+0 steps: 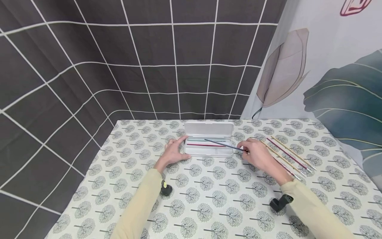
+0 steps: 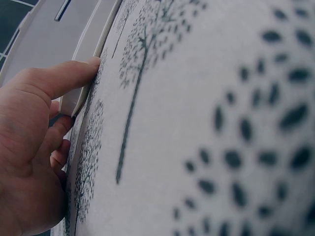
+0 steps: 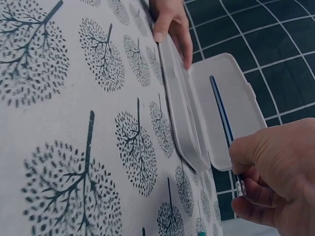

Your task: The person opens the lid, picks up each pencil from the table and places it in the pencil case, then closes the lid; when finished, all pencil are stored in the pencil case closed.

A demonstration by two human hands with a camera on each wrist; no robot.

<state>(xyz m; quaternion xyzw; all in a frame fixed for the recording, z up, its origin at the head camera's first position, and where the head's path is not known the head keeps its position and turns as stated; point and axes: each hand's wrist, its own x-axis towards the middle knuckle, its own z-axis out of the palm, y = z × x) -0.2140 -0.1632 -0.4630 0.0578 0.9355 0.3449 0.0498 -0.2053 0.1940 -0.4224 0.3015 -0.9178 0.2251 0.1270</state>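
Observation:
My left hand [image 1: 172, 152] grips the left end of an open white case [image 1: 209, 154], thumb at the front corner and index finger at the back. Its lid [image 1: 209, 128] stands raised behind the tray. Inside lie a red stick [image 1: 201, 144] and a grey-green stick [image 1: 195, 138]. Between thumb and fingers my right hand [image 1: 257, 153] pinches a thin dark blue stick [image 1: 222, 144], slanting over the tray's right part. In the right wrist view the blue stick [image 3: 222, 113] shows a glittery clear end below the fingers; its exact kind is unclear.
Several slim sticks lie on the patterned cloth [image 1: 206, 199] right of the case, among them a gold one [image 1: 293, 152] and a dark red one [image 1: 287, 153]. My right forearm partly covers their near ends. A dark checked curtain [image 1: 191, 79] hangs behind the table.

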